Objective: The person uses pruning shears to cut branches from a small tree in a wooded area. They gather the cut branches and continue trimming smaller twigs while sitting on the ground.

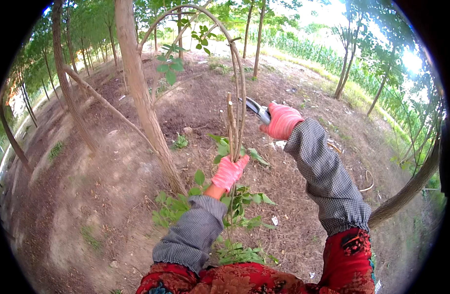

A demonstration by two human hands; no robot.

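Observation:
My left hand (230, 171), in a pink knit glove, grips a bundle of thin branches (230, 126) held upright before me. At least two have pale cut ends at the top. Green leaves (243, 205) hang from the bundle below the fist. A longer thin branch (241, 84) rises from the same grip and bends over leftward in a high arch. My right hand (282, 121), gloved alike, holds pruning shears (261, 111) with a silver body. Their curved blade points up and left, close beside the upright branches; whether it touches them I cannot tell.
A tree trunk (145, 95) stands just left of the branches, with a leaning pole-like limb (103, 101) against its left side. Another trunk (405, 191) slants in at the right. Dry litter and small scraps (275, 220) cover the soil. Tall green crops (320, 55) grow beyond.

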